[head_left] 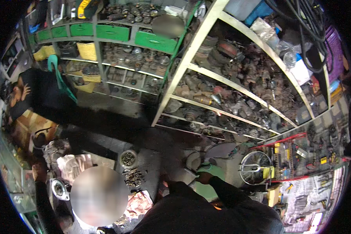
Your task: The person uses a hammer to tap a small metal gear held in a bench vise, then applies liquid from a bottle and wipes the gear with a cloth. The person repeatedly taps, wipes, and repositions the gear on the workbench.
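Observation:
My right hand, in a black sleeve, appears closed over the rounded green seat of a stool. A thin pale strip shows at its fingers; its kind is unclear. My left hand is a small dark patch at the end of the other black sleeve, left of the stool. Its fingers are lost in shadow. Left of it, on the dark floor, lie many small metal parts below a round bowl filled with more parts.
Tall pale-framed shelves hold greasy machine parts. Green drawers run along the back. A person sits upper left by a teal chair; another dark-sleeved arm reaches in lower left, near a metal housing and stained cloths. A wheel-like frame stands right.

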`<state>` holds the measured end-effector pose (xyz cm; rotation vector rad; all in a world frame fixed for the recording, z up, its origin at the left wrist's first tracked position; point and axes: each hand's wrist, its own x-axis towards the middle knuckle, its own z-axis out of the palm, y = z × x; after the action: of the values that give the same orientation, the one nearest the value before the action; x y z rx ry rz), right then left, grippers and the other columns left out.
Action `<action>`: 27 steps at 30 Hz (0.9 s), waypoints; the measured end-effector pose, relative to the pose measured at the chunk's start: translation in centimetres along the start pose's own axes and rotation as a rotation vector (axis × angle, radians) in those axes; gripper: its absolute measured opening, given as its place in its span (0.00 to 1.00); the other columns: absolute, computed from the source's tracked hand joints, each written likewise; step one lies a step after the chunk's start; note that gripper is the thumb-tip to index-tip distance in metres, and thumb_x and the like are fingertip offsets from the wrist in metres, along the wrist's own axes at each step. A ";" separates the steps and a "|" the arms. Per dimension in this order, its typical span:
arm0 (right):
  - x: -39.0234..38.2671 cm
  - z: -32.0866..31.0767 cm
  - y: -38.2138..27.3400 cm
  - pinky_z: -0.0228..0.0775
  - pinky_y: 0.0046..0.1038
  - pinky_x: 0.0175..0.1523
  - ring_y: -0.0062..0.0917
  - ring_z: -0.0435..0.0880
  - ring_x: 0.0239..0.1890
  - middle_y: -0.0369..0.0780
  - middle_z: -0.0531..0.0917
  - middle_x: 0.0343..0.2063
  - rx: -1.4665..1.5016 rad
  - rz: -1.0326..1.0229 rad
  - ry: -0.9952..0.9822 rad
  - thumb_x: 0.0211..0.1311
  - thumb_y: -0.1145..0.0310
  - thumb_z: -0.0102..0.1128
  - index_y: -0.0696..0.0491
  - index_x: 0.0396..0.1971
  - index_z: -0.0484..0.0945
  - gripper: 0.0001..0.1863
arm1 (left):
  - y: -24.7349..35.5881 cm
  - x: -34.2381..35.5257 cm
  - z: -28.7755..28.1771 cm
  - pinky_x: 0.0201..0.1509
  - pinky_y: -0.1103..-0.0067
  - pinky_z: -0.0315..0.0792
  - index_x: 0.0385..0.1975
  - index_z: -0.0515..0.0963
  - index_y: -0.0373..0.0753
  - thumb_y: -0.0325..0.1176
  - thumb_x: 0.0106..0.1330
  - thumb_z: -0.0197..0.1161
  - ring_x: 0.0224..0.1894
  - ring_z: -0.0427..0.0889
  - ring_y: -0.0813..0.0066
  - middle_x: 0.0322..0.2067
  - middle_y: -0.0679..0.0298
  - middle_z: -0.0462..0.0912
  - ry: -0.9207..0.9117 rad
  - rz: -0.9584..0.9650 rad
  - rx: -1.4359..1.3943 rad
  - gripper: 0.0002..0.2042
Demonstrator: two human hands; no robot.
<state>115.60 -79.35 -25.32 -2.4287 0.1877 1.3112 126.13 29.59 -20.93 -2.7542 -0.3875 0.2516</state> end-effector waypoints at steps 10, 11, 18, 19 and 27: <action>3.1 1.9 3.5 0.83 0.53 0.47 0.52 0.92 0.41 0.57 0.90 0.32 -0.128 -0.072 0.118 0.73 0.29 0.62 0.62 0.59 0.84 0.44 | 4.4 -6.4 -8.6 0.86 0.49 0.59 0.68 0.82 0.36 0.38 0.75 0.58 0.71 0.78 0.46 0.65 0.49 0.86 0.361 0.125 0.099 0.25; 3.8 2.0 5.0 0.82 0.54 0.47 0.51 0.92 0.41 0.57 0.90 0.31 -0.152 -0.069 0.147 0.72 0.28 0.62 0.63 0.59 0.84 0.45 | 4.9 -7.4 -8.5 0.84 0.50 0.62 0.66 0.83 0.36 0.38 0.75 0.58 0.69 0.80 0.45 0.62 0.48 0.87 0.390 0.105 0.068 0.23; 2.0 2.6 5.3 0.70 0.46 0.81 0.47 0.80 0.75 0.49 0.80 0.76 -0.191 0.050 -0.093 0.77 0.29 0.58 0.48 0.78 0.77 0.44 | 9.6 -16.5 -16.7 0.53 0.53 0.82 0.54 0.84 0.33 0.32 0.75 0.64 0.48 0.88 0.37 0.43 0.42 0.89 0.454 -0.162 -0.346 0.13; 1.3 2.6 4.9 0.71 0.48 0.80 0.48 0.80 0.74 0.50 0.79 0.76 -0.193 0.047 -0.138 0.79 0.30 0.57 0.48 0.80 0.75 0.44 | 11.0 -18.3 -19.0 0.53 0.54 0.82 0.53 0.85 0.33 0.30 0.74 0.65 0.48 0.89 0.37 0.43 0.40 0.90 0.343 -0.224 -0.451 0.13; 5.3 2.9 8.8 0.78 0.47 0.71 0.45 0.80 0.75 0.50 0.77 0.78 -0.223 -0.024 -0.129 0.80 0.36 0.62 0.48 0.83 0.71 0.42 | 20.0 -22.8 -19.2 0.55 0.57 0.85 0.46 0.91 0.39 0.35 0.64 0.78 0.48 0.93 0.44 0.43 0.46 0.93 0.139 -0.199 -0.618 0.13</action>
<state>113.80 -86.01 -33.41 -2.5053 -0.0231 1.5448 113.46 -1.25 -7.59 -3.2656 -0.8103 -0.1382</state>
